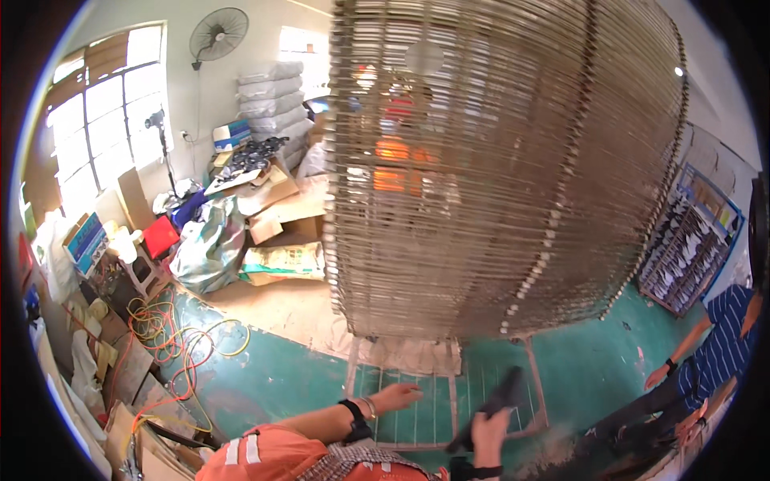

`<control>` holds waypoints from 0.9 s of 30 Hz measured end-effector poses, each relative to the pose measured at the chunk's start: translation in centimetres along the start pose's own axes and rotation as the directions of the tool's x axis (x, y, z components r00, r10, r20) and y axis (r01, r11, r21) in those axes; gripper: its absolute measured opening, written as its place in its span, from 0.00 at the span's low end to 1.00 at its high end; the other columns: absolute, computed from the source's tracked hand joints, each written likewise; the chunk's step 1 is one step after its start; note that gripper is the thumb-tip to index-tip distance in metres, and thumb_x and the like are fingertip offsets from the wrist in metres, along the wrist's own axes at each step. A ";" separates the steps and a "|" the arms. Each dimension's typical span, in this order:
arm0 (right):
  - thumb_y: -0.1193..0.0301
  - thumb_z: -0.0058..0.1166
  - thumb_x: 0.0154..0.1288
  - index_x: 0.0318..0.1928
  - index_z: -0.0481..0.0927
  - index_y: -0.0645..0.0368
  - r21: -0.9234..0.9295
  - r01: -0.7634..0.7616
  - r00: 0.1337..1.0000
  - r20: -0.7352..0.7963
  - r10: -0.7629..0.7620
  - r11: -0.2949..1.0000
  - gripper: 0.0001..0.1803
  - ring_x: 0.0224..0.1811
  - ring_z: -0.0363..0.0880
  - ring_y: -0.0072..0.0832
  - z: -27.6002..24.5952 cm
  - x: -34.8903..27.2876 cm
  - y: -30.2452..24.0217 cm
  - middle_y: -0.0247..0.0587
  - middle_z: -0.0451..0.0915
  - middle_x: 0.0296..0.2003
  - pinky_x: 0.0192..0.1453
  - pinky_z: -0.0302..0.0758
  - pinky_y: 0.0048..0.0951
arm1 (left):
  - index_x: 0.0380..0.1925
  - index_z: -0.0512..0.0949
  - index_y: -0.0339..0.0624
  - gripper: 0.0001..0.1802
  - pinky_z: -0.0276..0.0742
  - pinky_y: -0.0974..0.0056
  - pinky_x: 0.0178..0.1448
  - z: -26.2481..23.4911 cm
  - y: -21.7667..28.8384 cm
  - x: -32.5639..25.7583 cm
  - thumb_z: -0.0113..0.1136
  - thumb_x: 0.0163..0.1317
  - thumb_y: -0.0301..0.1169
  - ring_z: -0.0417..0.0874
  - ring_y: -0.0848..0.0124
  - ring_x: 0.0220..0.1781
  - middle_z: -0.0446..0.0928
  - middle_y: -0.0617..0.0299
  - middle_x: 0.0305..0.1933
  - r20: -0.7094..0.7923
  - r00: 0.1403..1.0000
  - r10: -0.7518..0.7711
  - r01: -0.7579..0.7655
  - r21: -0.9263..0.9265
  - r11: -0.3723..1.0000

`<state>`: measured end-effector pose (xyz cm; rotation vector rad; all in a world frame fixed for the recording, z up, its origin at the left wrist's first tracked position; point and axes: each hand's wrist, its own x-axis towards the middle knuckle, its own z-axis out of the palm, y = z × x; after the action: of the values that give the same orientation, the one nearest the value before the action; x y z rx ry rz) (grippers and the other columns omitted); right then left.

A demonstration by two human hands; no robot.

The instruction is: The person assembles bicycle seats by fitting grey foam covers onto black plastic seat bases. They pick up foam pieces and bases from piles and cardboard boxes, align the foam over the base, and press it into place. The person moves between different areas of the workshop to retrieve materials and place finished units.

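Object (508,388), dark; long; narrow; tilted; blurred

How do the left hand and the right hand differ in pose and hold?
The left hand holds nothing visible; the right hand grips a dark, motion-blurred object.
The left hand points toward the picture's right; the right hand points up the picture.
Both are bare and show against the floor side of the slatted frame.
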<state>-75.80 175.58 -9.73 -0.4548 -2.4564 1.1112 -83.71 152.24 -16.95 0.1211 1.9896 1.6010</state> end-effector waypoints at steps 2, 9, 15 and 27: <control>0.72 0.50 0.53 0.48 0.68 0.67 -0.089 0.183 0.920 0.367 -0.139 0.979 0.22 0.43 0.75 0.58 6.5 -2.9 -6.4 0.64 0.76 0.39 0.49 0.72 0.48 | 0.57 0.68 0.45 0.29 0.73 0.66 0.49 -1.7 2.1 -2.9 0.45 0.66 0.53 0.75 0.73 0.46 0.76 0.62 0.47 -0.066 0.996 0.061 -0.077 -0.288 0.955; 0.55 0.56 0.58 0.60 0.64 0.61 0.401 0.487 0.318 0.746 -0.585 0.776 0.34 0.44 0.77 0.49 19.5 -11.1 -32.6 0.56 0.77 0.42 0.47 0.74 0.39 | 0.54 0.69 0.45 0.29 0.73 0.61 0.54 -21.3 -3.4 -14.9 0.35 0.68 0.54 0.74 0.63 0.50 0.74 0.62 0.50 -0.294 0.955 -0.051 -0.261 -0.907 0.332; 0.66 0.59 0.56 0.54 0.72 0.64 0.502 0.625 0.443 0.403 -0.801 0.598 0.26 0.47 0.73 0.36 27.2 -13.1 -40.4 0.47 0.75 0.45 0.48 0.72 0.32 | 0.55 0.69 0.45 0.30 0.72 0.60 0.55 -34.7 -9.3 -24.5 0.36 0.67 0.56 0.74 0.63 0.52 0.73 0.60 0.52 -0.417 0.900 0.129 -0.434 -0.886 0.161; 0.78 0.53 0.61 0.59 0.64 0.67 0.410 -0.628 0.070 0.876 -0.477 0.661 0.26 0.48 0.75 0.24 48.0 -20.5 -47.6 0.42 0.75 0.48 0.53 0.72 0.26 | 0.58 0.67 0.45 0.34 0.70 0.58 0.58 -47.9 -16.9 -37.5 0.36 0.65 0.59 0.72 0.61 0.55 0.71 0.58 0.56 -0.830 0.557 0.026 -0.829 -0.558 -0.027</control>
<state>-87.37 105.93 -6.74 0.8916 -2.2400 3.2384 -71.14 90.50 -12.92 -0.3268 0.6035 3.5566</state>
